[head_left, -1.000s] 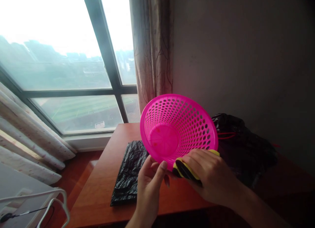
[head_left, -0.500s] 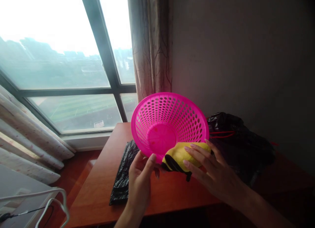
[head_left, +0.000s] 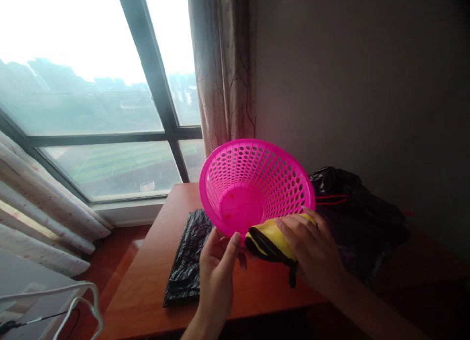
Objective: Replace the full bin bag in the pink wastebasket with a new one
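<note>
A bright pink plastic basket [head_left: 240, 205] with rows of holes is tilted so that its inside faces me. My left hand [head_left: 220, 259] pinches its near rim, thumb on the inner side and fingers beneath. Draped over the rim at the near right is a yellow cloth with black edging [head_left: 271, 235]. My right hand [head_left: 312, 244] is closed over the cloth, pressing it to the rim, with the fingertips at the basket's right edge. A short black loop hangs from the cloth below my right hand.
Beneath the basket is a reddish-brown wooden table [head_left: 147, 276]. A folded black plastic bag [head_left: 183, 261] lies on its left part, and a bulky black bag with red ties [head_left: 363, 217] stands at the right. White tubing [head_left: 93, 301] is at the lower left, near curtains and a window.
My right hand and the cloth have shifted along the rim, and the fingers have closed more over the cloth. The basket and my left hand have moved slightly to the right.
</note>
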The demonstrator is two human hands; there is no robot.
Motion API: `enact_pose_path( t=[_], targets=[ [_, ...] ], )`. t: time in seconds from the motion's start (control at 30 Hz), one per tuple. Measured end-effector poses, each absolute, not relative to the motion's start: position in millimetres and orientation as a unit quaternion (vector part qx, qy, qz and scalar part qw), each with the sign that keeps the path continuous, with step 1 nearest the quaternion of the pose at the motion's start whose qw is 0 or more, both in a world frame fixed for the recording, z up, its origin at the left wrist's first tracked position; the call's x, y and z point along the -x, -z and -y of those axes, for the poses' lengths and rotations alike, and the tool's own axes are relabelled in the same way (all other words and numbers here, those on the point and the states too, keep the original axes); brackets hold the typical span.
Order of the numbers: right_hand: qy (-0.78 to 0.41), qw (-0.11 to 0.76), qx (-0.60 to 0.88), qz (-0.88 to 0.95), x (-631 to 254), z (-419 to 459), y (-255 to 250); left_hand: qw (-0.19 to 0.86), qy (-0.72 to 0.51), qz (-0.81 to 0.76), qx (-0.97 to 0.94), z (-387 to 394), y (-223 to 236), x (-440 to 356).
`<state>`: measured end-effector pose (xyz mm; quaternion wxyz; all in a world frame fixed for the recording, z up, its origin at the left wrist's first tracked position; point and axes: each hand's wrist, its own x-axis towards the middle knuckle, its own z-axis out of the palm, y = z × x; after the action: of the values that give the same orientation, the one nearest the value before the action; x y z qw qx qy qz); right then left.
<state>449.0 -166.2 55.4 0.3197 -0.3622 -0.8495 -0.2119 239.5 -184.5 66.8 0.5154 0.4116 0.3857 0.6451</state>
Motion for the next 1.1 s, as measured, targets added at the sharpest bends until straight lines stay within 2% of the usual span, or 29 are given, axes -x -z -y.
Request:
enact_pose_path(
  t=[0.27, 0.47, 0.57, 0.7, 0.8, 0.87, 1.0, 1.1],
  targets=[
    [0.101, 0.289, 0.278, 0.910, -456, 178, -74, 0.489, -0.643, -0.393, -0.440, 188, -62, -239],
    [-0.096, 0.297, 0.280, 0.908, -436, 188, -87, 0.507, -0.629, -0.379, -0.451, 187, -47, -242],
    [-0.140, 0.355, 0.327, 0.864, -430, 180, -86, 0.506, -0.612, -0.379, -0.475, 187, -35, -242],
    [-0.096, 0.463, 0.447, 0.760, -436, 149, -74, 0.473, -0.588, -0.392, -0.526, 192, -23, -241],
    [-0.063, 0.501, 0.501, 0.703, -436, 138, -69, 0.461, -0.578, -0.388, -0.550, 195, -19, -241],
    [-0.101, 0.476, 0.471, 0.735, -426, 144, -70, 0.459, -0.574, -0.385, -0.559, 197, -18, -242],
    [-0.222, 0.318, 0.339, 0.857, -408, 172, -83, 0.456, -0.576, -0.381, -0.561, 194, -18, -242],
    [-0.234, 0.250, 0.288, 0.894, -418, 179, -86, 0.453, -0.588, -0.384, -0.550, 191, -20, -237]
  ],
)
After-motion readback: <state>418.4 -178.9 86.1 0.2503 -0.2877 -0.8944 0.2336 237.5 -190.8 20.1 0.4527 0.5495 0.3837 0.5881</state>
